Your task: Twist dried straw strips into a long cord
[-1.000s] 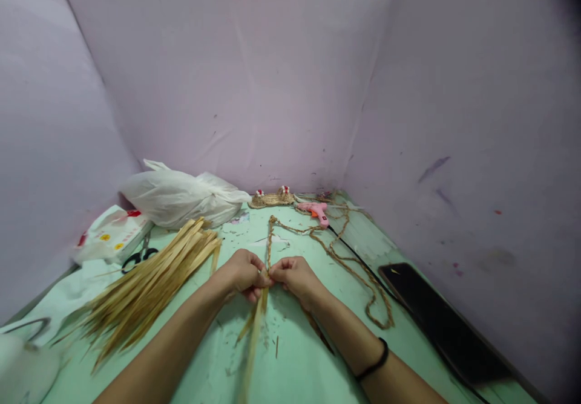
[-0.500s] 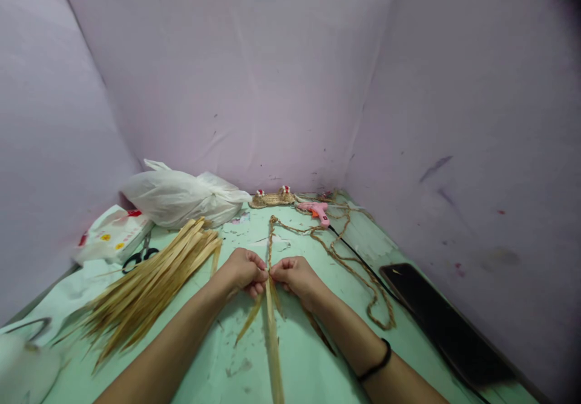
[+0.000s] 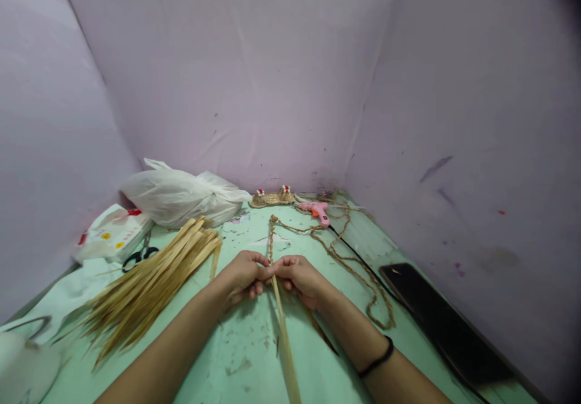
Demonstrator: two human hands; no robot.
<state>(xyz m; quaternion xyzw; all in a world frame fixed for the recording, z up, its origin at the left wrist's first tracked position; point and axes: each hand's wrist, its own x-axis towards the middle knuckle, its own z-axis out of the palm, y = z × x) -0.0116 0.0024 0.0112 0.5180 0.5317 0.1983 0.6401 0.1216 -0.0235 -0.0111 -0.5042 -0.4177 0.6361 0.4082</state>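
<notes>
- Together, left hand (image 3: pixel 247 274) and right hand (image 3: pixel 297 277) pinch a braided cord (image 3: pixel 272 231), seemingly light, pliant.
- Best hold seems between both hands, though detail there is poor.

Left hand (image 3: pixel 247 274) and right hand (image 3: pixel 300 278) meet, fingers (image 3: pixel 285 263) pinched.

Thin blk band (image 3: pixel 377 358) — R forearm (image 3: pixel 347 325) | L forearm (image 3: pixel 177 331), L hand (image 3: pixel 247 274), R hand (image 3: pixel 297 276) — bare

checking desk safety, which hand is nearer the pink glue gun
Right: the right hand is in front of the pink glue gun, slightly to its left; the left hand is farther left.
</notes>
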